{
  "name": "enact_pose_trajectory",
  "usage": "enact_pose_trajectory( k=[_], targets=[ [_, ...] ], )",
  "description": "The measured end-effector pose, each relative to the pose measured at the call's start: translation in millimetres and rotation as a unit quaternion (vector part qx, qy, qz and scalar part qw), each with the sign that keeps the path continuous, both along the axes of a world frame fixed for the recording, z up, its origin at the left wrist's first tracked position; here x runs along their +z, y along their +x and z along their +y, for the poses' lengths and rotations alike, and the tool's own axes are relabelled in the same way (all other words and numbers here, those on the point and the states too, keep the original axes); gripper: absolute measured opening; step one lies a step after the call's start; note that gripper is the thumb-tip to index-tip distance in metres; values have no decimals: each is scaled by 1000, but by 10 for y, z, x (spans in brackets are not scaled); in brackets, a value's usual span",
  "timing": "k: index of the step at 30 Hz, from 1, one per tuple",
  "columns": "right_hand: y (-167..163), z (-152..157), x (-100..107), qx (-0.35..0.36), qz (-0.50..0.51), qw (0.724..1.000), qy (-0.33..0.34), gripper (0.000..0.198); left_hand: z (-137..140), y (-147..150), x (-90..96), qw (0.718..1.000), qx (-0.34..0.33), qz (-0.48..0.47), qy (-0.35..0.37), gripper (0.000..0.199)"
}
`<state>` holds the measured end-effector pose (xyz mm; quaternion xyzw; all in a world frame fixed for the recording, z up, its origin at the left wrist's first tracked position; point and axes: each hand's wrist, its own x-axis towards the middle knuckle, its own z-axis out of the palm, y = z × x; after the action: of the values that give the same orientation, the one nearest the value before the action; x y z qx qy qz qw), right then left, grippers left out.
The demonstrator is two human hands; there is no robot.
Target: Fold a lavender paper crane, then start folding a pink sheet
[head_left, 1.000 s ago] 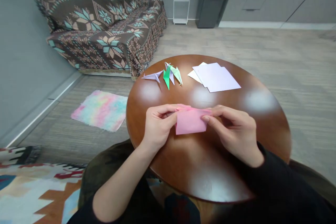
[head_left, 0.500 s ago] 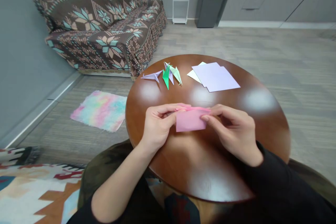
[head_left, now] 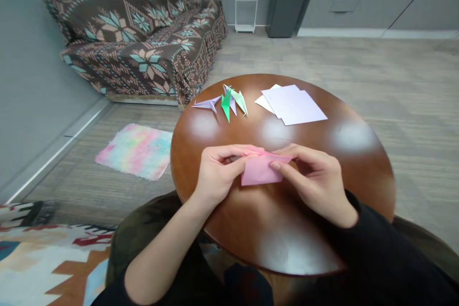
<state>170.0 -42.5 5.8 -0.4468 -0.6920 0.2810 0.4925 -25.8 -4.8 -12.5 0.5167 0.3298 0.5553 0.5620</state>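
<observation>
A partly folded sheet of pink origami paper (head_left: 261, 172) is held between my two hands over the round table. My left hand (head_left: 217, 170) pinches its upper left part between thumb and fingers. On the other side, my right hand (head_left: 315, 177) grips the right part, its thumb pressed on the face towards me. The paper's lower edge hangs free, and its upper edge looks slightly parted. Fingers cover some of the folds at the back.
The round brown table (head_left: 287, 253) carries several folded paper cranes (head_left: 226, 103) at its far left. Lilac square sheets (head_left: 296, 105) lie at the far right, over a pale sheet (head_left: 265, 103). Beyond are a patterned sofa (head_left: 150, 57) and a fluffy rug (head_left: 134, 151).
The pink paper has tilted and come slightly lower. My right thumb has slid a little left across its face, and my right fingers have moved inward along the upper edge.
</observation>
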Motion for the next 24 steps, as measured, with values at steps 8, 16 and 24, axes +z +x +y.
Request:
enact_pose_trajectory(
  k=[8, 16, 24],
  targets=[
    [5, 14, -22, -19, -17, 1000, 18, 8, 35, -49, 3, 999, -1, -19, -26, 6],
    [-1, 0, -17, -36, -7, 998, 41, 7, 18, -26, 12, 998, -29, -42, -30, 8],
    [-4, 12, -29, -29, -6, 998, 58, 7, 18, -11, 36, 989, -71, -99, -89, 11]
  ],
)
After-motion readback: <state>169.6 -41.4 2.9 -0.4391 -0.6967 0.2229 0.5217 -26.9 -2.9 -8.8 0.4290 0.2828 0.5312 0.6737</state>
